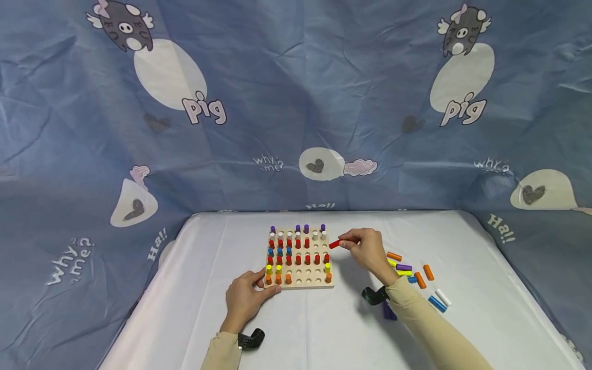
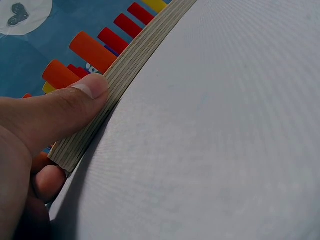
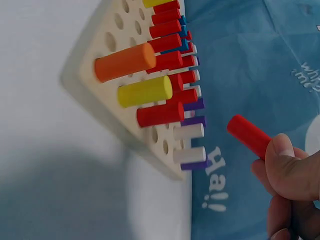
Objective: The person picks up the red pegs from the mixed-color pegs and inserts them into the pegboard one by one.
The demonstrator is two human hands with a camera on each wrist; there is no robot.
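A wooden pegboard (image 1: 307,280) lies on the table, with rows of purple, white, red, blue, yellow and orange pegs standing in its holes. My left hand (image 1: 244,298) grips its near left corner. In the left wrist view, the thumb (image 2: 75,107) presses the front edge while the fingers curl by the corner. Just off the board's right side, my right hand (image 1: 367,250) pinches a red peg (image 1: 335,244) between thumb and fingers. That red peg (image 3: 248,135) is tilted and apart from the board in the right wrist view. Open holes show among the standing pegs.
Loose pegs in orange, yellow, purple, blue and white lie right of the board, such as an orange peg (image 1: 428,272) and a white peg (image 1: 443,297). Purple pegs (image 1: 389,311) lie beside the right forearm. A blue printed cloth (image 1: 277,103) hangs behind the white table (image 1: 208,246).
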